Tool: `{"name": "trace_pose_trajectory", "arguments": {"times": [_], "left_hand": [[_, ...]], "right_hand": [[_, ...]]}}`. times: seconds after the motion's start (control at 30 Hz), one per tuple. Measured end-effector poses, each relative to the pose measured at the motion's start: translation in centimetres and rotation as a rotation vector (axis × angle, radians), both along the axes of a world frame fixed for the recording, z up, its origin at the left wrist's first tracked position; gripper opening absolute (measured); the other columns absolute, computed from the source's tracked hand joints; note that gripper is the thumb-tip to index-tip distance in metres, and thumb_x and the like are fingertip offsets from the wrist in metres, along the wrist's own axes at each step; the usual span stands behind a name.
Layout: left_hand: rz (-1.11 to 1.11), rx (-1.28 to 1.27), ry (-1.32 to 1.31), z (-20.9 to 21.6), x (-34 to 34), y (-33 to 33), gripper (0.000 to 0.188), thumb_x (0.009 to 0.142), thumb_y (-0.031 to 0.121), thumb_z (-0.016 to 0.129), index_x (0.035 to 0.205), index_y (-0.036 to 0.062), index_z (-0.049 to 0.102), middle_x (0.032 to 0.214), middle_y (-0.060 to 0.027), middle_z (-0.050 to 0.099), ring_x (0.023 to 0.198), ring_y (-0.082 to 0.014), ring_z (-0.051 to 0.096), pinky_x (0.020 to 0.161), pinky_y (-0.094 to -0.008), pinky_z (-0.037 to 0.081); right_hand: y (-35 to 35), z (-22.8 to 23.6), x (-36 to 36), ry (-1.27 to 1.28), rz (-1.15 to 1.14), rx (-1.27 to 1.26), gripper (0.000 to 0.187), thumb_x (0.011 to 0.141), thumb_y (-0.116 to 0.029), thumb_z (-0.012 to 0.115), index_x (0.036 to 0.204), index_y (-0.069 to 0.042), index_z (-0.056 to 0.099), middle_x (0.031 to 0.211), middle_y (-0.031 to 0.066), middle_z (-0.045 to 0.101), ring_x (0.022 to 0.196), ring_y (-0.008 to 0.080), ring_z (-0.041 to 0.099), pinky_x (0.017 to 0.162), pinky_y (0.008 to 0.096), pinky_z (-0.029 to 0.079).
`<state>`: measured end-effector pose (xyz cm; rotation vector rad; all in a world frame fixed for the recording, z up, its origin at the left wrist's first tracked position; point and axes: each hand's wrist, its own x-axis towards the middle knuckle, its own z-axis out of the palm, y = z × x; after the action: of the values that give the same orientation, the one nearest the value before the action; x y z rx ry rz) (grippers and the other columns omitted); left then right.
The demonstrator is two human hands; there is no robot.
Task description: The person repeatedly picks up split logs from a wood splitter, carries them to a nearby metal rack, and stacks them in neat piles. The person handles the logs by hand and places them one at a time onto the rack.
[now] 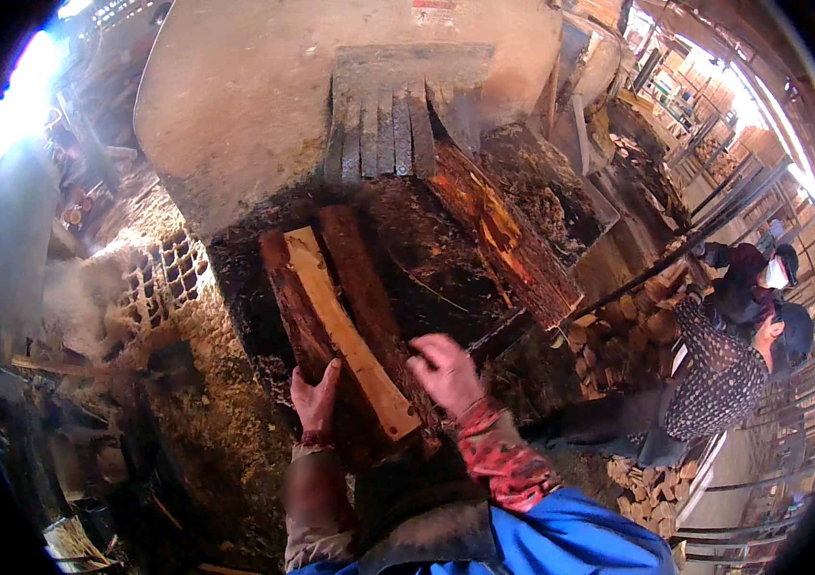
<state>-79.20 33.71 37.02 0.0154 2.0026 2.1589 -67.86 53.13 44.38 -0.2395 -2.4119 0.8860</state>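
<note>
Left hand against split log, thumb raised; right hand loosely curled.

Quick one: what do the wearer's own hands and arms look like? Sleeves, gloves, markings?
Left grip: bare hand, no glove; beige-brown sleeve on the forearm, reddish near the wrist, partly blurred, so pattern unclear. Right grip: bare hand, no glove; red sleeve with dark mottling. Bright blue cloth above it. No cables visible.
</note>
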Motion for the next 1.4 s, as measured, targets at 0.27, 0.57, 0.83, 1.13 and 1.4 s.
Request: {"name": "trace_pose_trajectory", "arguments": {"times": [0.27, 0.57, 0.83, 1.13, 1.4], "left_hand": [[0.053, 0.327, -0.033, -0.5, 0.2, 0.4, 0.038, 0.08, 0.015, 0.076, 0.108, -0.001, 0.057, 0.102, -0.0054, 0.064, 0.088, -0.0124, 0.06, 0.081, -0.0267, 0.048], [0.072, 0.223, 0.052, -1.7, 0.3, 0.0, 0.037, 0.08, 0.01, 0.075, 0.109, -0.0012, 0.056, 0.107, -0.0062, 0.064, 0.092, -0.0133, 0.06, 0.085, -0.0285, 0.048], [0.054, 0.142, 0.115, -0.6, 0.3, 0.1, 0.038, 0.078, 0.013, 0.077, 0.108, -0.0006, 0.058, 0.102, -0.0067, 0.066, 0.09, -0.0133, 0.06, 0.082, -0.0281, 0.049], [0.078, -0.013, 0.092, -0.1, 0.5, 0.5, 0.047, 0.076, 0.02, 0.08, 0.109, -0.0047, 0.057, 0.101, -0.0108, 0.067, 0.091, -0.0153, 0.062, 0.082, -0.0295, 0.05], [0.072, 0.026, 0.147, -0.2, 0.5, 0.5, 0.047, 0.076, 0.021, 0.079, 0.109, -0.0046, 0.057, 0.1, -0.0123, 0.068, 0.09, -0.0169, 0.063, 0.082, -0.0308, 0.05]], "right_hand": [[22.5, 5.4, -3.8, -0.111, -0.553, 0.466, 0.048, 0.077, -0.031, 0.068, 0.115, -0.004, 0.059, 0.118, 0.0213, 0.056, 0.112, 0.0399, 0.049, 0.097, 0.0448, 0.04], [26.8, 2.8, -8.8, -0.548, -0.538, 0.575, 0.05, 0.075, -0.035, 0.07, 0.113, -0.004, 0.058, 0.115, 0.0171, 0.052, 0.112, 0.037, 0.05, 0.091, 0.0447, 0.043], [14.5, 3.0, -4.8, -0.365, -0.125, 0.562, 0.025, 0.079, -0.025, 0.062, 0.096, -0.007, 0.059, 0.092, 0.0144, 0.058, 0.091, 0.0341, 0.059, 0.074, 0.0465, 0.048], [5.3, 4.0, -10.1, -0.495, 0.293, 0.058, 0.038, 0.08, -0.028, 0.068, 0.099, 0.003, 0.056, 0.092, 0.0259, 0.063, 0.085, 0.0397, 0.063, 0.073, 0.0418, 0.051], [0.6, 1.4, -16.2, -0.13, 0.18, -0.218, 0.049, 0.076, -0.026, 0.073, 0.113, 0.002, 0.058, 0.099, 0.0203, 0.065, 0.092, 0.0361, 0.062, 0.086, 0.0378, 0.048]]}}
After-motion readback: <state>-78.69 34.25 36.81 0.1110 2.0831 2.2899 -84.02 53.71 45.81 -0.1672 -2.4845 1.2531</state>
